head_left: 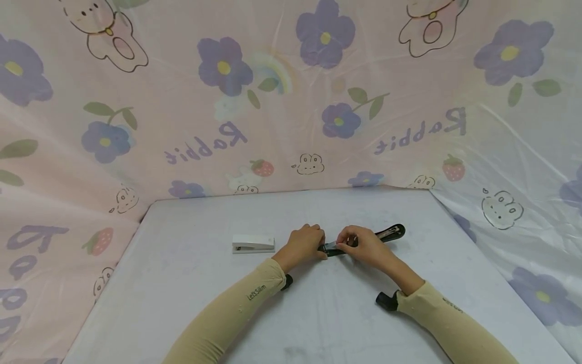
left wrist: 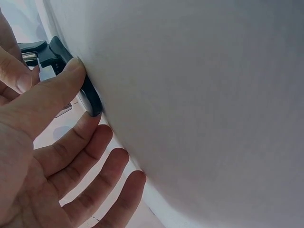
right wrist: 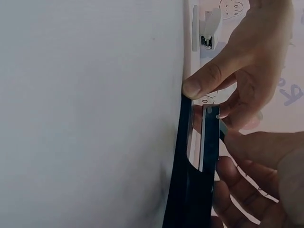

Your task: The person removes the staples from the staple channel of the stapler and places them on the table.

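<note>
A black stapler [head_left: 396, 231] lies opened out on the table, its long top arm swung back to the right. My left hand [head_left: 302, 243] pinches the tip of its base between thumb and index finger; in the left wrist view the other fingers of that hand spread loosely below the base [left wrist: 90, 97]. Over the stapler's middle, my right hand [head_left: 366, 247] pinches a small silvery strip of staples [head_left: 332, 245] with thumb and fingertips. The right wrist view has the strip mostly hidden by fingers, next to the dark magazine [right wrist: 210, 142].
To the left of my left hand stands a white stapler [head_left: 253, 243] on the white table [head_left: 200, 217]. A printed cloth [head_left: 282, 116] hangs behind the table and along its sides. Black wrist mounts [head_left: 386, 302] stick out under the sleeves.
</note>
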The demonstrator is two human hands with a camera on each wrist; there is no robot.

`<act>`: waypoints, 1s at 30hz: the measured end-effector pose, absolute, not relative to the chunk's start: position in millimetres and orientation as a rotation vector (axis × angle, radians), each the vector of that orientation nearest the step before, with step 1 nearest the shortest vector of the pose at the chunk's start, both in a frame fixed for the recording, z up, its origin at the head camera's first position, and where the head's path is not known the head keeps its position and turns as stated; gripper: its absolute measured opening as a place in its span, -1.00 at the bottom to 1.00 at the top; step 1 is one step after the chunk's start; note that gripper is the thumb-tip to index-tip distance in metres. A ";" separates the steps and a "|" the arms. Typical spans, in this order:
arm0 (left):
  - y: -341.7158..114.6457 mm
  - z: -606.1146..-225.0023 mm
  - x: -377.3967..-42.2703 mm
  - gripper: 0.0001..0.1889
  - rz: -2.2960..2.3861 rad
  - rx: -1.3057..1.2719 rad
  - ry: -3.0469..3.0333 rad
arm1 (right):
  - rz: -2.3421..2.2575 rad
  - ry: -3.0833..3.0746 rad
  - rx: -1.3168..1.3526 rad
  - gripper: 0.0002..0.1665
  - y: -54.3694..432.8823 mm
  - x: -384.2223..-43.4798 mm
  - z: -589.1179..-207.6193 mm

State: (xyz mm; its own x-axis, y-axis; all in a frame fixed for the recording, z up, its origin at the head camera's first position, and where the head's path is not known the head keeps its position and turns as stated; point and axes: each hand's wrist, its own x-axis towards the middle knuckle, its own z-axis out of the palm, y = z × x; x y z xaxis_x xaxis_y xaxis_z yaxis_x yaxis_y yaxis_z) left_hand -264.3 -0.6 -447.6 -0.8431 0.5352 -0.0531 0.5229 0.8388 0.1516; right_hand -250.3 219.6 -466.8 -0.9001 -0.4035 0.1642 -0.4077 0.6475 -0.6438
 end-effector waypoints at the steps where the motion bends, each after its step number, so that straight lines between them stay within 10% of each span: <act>1: -0.5 -447.1 -264.0 -0.62 0.203 0.842 2.921 | 1.112 -2.848 0.703 -0.90 219.2 -250.6 -466.4; 30: -0.4 -450.2 -264.2 -0.61 0.187 0.858 2.942 | 1.062 -2.763 0.810 -0.87 229.6 -244.6 -454.0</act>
